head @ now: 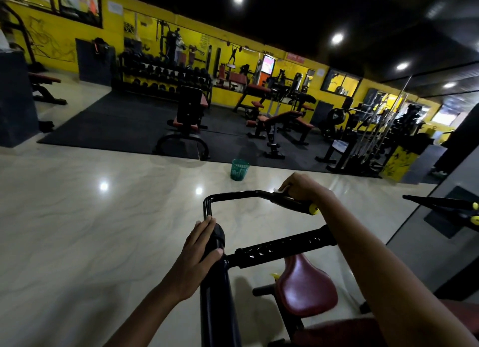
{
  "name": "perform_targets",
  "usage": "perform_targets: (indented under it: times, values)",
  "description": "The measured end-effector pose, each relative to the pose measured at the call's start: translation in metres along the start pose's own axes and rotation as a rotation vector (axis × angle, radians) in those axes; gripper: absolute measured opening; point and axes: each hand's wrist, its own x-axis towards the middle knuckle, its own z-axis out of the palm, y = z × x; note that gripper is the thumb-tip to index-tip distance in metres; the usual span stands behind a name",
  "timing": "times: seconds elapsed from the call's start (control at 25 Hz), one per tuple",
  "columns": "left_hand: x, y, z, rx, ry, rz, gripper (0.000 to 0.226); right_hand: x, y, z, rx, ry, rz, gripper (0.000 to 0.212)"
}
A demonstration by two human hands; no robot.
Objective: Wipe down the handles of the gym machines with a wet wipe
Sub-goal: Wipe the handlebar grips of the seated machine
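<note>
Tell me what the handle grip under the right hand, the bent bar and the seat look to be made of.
Handle grip: matte black, likely rubber or foam sleeve, with a yellow end cap that looks plastic.
Bent bar: glossy black painted metal tube, judging by its sharp highlights.
Seat: maroon padded vinyl or leather, smooth with a soft sheen.
The right hand presses a white wipe on the grip.

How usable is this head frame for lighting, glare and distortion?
Head view: dim and underexposed; ceiling lamps glare off the glossy pale floor; wide-angle bending tilts the yellow wall; the right hand with the white wet wipe on the black handle stays readable.
</note>
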Motion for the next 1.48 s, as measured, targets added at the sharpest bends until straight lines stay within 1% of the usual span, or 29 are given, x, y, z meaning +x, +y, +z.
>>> perform_targets:
  times: [0.16,0.28,0.36,0.52,0.72,0.88,1.0,1.08,1.2,1.28,1.4,1.48]
  values:
    - [0.001,0.002,0.001,-0.012,0.001,0.001,0.075,-0.008,0.008,-0.010,0.110,0.001,0.017,0.030]
    - [0.001,0.000,0.002,-0.020,0.006,-0.007,0.075,-0.016,0.020,-0.020,0.208,0.000,0.080,0.025]
    - [0.001,-0.003,0.002,-0.018,0.011,-0.004,0.075,-0.018,0.020,-0.019,0.206,-0.011,0.084,0.024]
    - [0.002,-0.003,0.002,-0.013,0.010,-0.007,0.073,-0.025,0.014,-0.020,0.149,0.012,0.012,0.032]
    - [0.001,0.000,0.002,-0.017,0.009,-0.013,0.072,-0.032,0.028,-0.025,0.215,0.023,0.061,0.029]
    - [0.000,0.002,0.001,-0.016,0.001,-0.015,0.070,-0.037,0.028,-0.022,0.162,0.035,-0.011,0.031]
    - [0.000,0.003,0.001,-0.025,0.009,-0.018,0.070,-0.047,0.041,-0.025,0.244,0.075,-0.019,0.029]
    - [0.000,0.004,0.002,-0.022,0.017,-0.016,0.071,-0.052,0.044,-0.023,0.301,0.073,-0.013,0.029]
    - [0.000,0.005,0.002,-0.015,0.016,-0.027,0.067,-0.057,0.044,-0.021,0.308,0.081,-0.021,0.033]
    - [-0.001,0.006,0.002,-0.010,0.018,-0.031,0.069,-0.062,0.048,-0.024,0.314,0.091,-0.033,0.031]
    - [-0.001,0.005,0.003,-0.007,0.023,-0.039,0.076,-0.072,0.057,-0.026,0.495,0.052,-0.026,0.018]
    - [0.000,0.005,0.003,-0.007,0.025,-0.039,0.077,-0.078,0.061,-0.027,0.584,0.022,-0.040,0.015]
